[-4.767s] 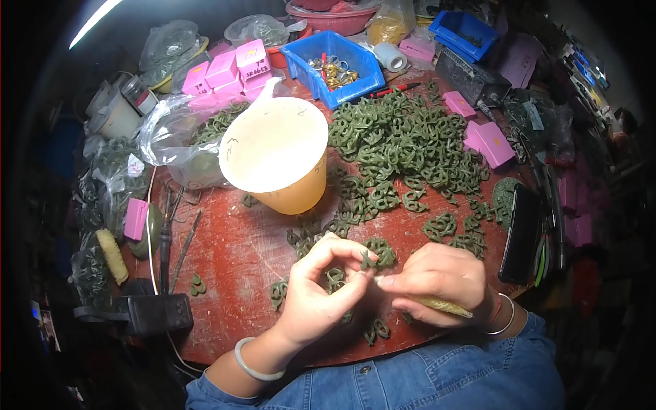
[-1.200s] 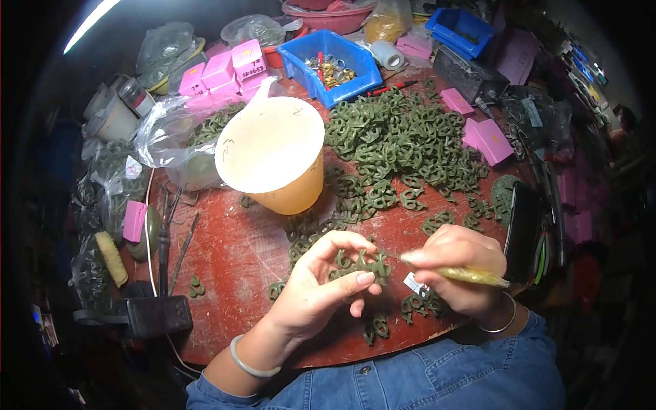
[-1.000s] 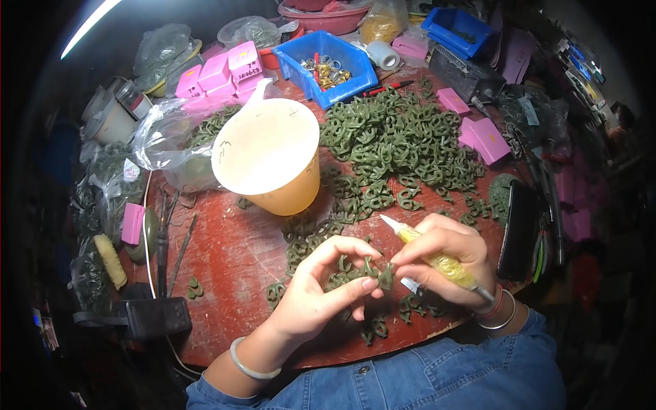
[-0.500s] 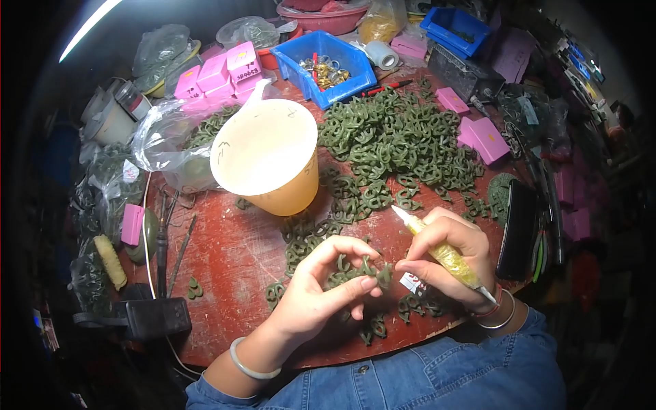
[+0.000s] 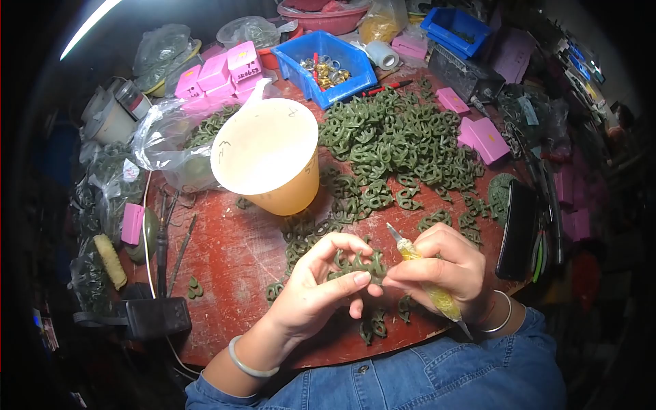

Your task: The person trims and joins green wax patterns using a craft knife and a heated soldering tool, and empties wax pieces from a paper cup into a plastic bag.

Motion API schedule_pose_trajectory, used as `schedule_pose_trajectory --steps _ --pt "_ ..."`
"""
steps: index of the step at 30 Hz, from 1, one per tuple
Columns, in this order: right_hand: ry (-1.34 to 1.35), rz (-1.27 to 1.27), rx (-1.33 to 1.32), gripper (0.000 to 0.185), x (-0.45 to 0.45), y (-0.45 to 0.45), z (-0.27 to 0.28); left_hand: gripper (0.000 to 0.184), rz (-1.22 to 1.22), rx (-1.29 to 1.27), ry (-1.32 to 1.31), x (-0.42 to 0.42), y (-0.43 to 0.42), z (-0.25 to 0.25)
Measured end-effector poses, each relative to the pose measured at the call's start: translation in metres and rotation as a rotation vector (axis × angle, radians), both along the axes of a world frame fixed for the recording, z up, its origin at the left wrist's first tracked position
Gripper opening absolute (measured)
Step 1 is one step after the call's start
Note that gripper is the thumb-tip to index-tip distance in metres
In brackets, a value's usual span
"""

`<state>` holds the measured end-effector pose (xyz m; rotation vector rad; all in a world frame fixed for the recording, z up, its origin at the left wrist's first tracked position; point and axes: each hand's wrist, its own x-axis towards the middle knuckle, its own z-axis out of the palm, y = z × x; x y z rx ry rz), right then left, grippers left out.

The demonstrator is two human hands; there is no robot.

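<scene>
My left hand (image 5: 318, 280) is curled around several small green open-loop pieces (image 5: 359, 265), which look like wax ring patterns. They lie between its thumb and fingers. My right hand (image 5: 447, 266) grips a thin knife-like tool (image 5: 441, 298) with a yellow wrapped handle. Its pointed metal tip sticks up past the fingers, and the other end tapers toward my wrist. The right thumb and fingertip meet at the edge of the green pieces, close to the left fingertips; whether they pinch one is hard to see. More green pieces (image 5: 372, 326) lie on the table below.
A big heap of green pieces (image 5: 396, 137) covers the red table (image 5: 225, 273) ahead. A yellowish cup (image 5: 283, 195) stands left of it. Behind are a blue bin (image 5: 290, 65) and pink blocks (image 5: 242, 61). A phone (image 5: 517, 229) leans at right; a black box (image 5: 160, 318) sits at left.
My right hand has shifted slightly left and turned, bringing its fingertips to the green pieces. The tool now stands steeper, its tip lower. A white tag near that hand is no longer visible.
</scene>
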<state>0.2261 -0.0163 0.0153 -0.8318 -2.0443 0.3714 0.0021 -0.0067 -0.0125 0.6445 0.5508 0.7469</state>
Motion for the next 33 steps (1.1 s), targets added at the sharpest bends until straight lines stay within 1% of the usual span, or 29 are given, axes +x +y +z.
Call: schedule_pose_trajectory --steps 1,3,4,5,7,8,10,11,12,13,15,17,19,21,23,25,26,27,29,31,33 --pt "0.0 -0.001 -0.001 0.026 0.0 0.0 0.0 0.033 -0.001 -0.001 0.0 -0.001 0.001 -0.002" --pt "-0.004 -0.098 -0.03 0.024 0.0 0.0 0.002 0.034 0.042 -0.011 -0.235 -0.003 0.003 -0.003" --pt "-0.031 -0.103 -0.094 0.024 0.002 0.001 0.003 0.035 0.055 0.026 -0.254 -0.006 0.004 -0.002" --pt "-0.032 -0.104 -0.094 0.024 0.002 0.003 -0.001 0.035 0.116 0.007 -0.287 -0.004 0.003 0.001" --pt "-0.108 -0.083 -0.177 0.029 -0.001 0.008 -0.011 0.022 0.196 -0.042 -0.316 -0.001 0.003 0.007" --pt "-0.198 -0.005 -0.174 0.034 -0.001 0.009 -0.01 0.022 0.196 -0.042 -0.317 -0.002 0.003 0.005" --pt "-0.273 0.06 -0.168 0.031 -0.006 0.007 -0.016 0.01 0.186 -0.069 -0.307 -0.006 0.003 -0.005" --pt "-0.319 0.077 -0.14 0.029 -0.008 0.006 -0.021 0.01 0.186 -0.069 -0.308 -0.007 0.004 -0.008" --pt "-0.317 0.058 -0.077 0.022 -0.011 0.006 -0.022 0.012 0.174 -0.092 -0.301 -0.009 0.005 -0.011" --pt "-0.318 0.058 -0.077 0.022 -0.01 0.005 -0.021 0.015 0.163 -0.116 -0.294 -0.009 0.005 -0.012" --pt "-0.331 0.01 -0.137 0.017 -0.004 0.003 -0.02 0.014 0.163 -0.128 -0.316 -0.006 0.004 -0.006" --pt "-0.291 -0.013 -0.142 0.015 -0.001 0.005 -0.02 0.013 0.233 -0.135 -0.058 0.001 0.002 0.01" --pt "-0.308 -0.058 -0.177 0.016 0.002 0.006 -0.019 0.013 0.225 -0.165 -0.068 0.002 0.002 0.009" --pt "-0.3 -0.074 -0.177 0.016 -0.001 0.006 -0.016 0.013 0.105 -0.079 -0.127 -0.003 0.004 0.004" --pt "-0.247 -0.067 -0.156 0.023 -0.005 0.007 -0.01 0.015 0.114 0.098 0.063 -0.009 0.0 0.022" --pt "-0.233 -0.024 -0.08 0.031 -0.008 0.009 -0.013 0.014 0.405 0.553 0.281 -0.014 0.0 0.04" --pt "-0.26 -0.009 -0.101 0.032 -0.008 0.009 -0.015 0.014 0.542 0.663 0.313 -0.018 0.002 0.049" --pt "-0.262 -0.014 -0.103 0.032 -0.006 0.008 -0.017 0.013 0.684 0.769 0.343 -0.022 0.006 0.058" --pt "-0.326 0.011 -0.162 0.031 -0.002 0.007 -0.022 0.01 0.829 0.749 0.412 -0.026 0.012 0.082" --pt "-0.322 0.001 -0.133 0.028 -0.002 0.007 -0.021 0.009 0.983 0.936 0.566 -0.026 0.04 0.087" --pt "-0.15 0.014 -0.235 0.024 -0.002 0.007 -0.016 0.015 0.967 1.172 0.92 -0.032 0.066 0.084"
